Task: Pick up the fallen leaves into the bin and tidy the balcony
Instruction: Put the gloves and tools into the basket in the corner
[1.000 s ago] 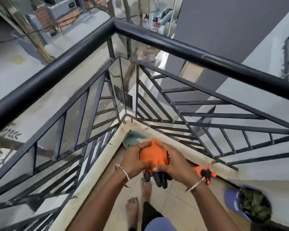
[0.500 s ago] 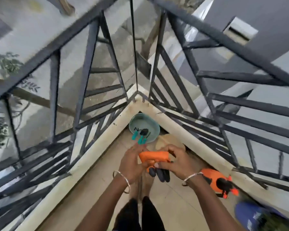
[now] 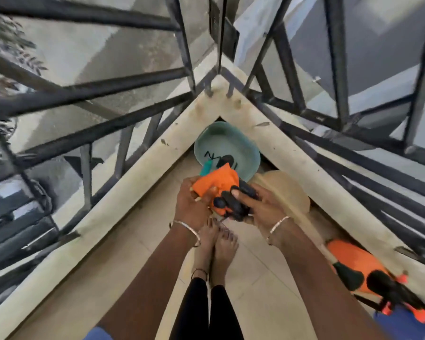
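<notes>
Orange-and-black glove is being held in front of both outstretched arms, left hand gripping its cuff, right hand pinching its black fingers, above the teal basin; the blue bin is showing lower right.

**Corner of an upstairs home balcony**

We look down on a tiled floor edged by a pale concrete kerb and fenced by a black metal railing. Through its bars we see paved ground well below. Bare feet stand on the tiles.

Silver bangle left wrist, second bangle right; black leggings; bare feet; anklet.
</notes>
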